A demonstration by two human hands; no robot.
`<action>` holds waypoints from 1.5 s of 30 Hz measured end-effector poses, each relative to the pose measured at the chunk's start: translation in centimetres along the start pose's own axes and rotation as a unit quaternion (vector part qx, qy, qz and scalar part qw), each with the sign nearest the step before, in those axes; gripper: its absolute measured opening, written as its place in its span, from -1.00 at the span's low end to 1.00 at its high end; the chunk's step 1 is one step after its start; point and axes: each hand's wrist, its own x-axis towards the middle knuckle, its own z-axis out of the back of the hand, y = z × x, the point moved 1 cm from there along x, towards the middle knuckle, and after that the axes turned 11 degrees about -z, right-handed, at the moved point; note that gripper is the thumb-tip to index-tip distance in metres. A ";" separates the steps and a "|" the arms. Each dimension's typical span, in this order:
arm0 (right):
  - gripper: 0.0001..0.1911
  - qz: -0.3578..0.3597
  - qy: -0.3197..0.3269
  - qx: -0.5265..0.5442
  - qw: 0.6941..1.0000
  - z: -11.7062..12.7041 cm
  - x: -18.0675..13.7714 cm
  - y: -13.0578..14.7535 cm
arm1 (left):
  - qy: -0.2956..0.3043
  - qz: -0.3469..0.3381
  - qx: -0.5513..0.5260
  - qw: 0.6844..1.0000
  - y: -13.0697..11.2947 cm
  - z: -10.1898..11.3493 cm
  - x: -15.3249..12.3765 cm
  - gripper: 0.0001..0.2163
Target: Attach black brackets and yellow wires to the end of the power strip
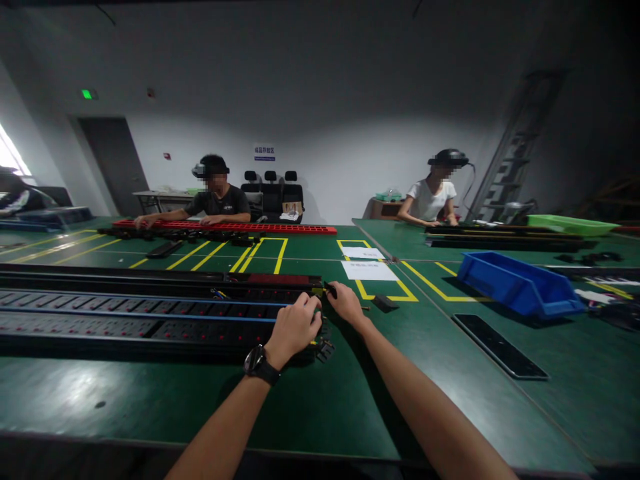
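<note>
Several long black power strips (200, 328) lie side by side in front of me, with red marks along their faces and blue edging between them. My left hand (294, 328), wearing a black watch (261, 363), rests over their right ends, its fingers bent round the end of a strip. Just beyond that end, my right hand (346, 303) pinches a small black piece (331, 291), partly covered by the fingers. A yellow-green bit (317, 291) shows between the two hands. Beneath my left hand, small black parts (326, 350) sit at the strip ends.
A black piece (385, 303) lies right of my hands, near white paper sheets (369, 270). Farther right are a phone (500, 347) and a blue bin (520, 287). Across the green table (425, 400), two people work beside a red rail (280, 229) and dark strips (500, 240).
</note>
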 end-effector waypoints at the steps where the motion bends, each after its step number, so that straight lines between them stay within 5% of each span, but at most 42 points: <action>1: -0.77 0.006 0.000 -0.007 1.000 0.0 0.0 0.0 | 0.000 0.000 -0.001 1.000 0.0 0.0 0.0 -0.79; 10: -0.74 0.040 -0.044 -0.029 0.998 0.1 -0.3 0.4 | -0.021 -0.014 -0.004 1.000 0.2 -0.2 0.0 -0.80; 45: -0.74 0.024 -0.007 -0.055 0.998 0.4 -0.6 0.4 | -0.018 -0.019 -0.001 1.000 0.3 -0.4 0.0 -0.81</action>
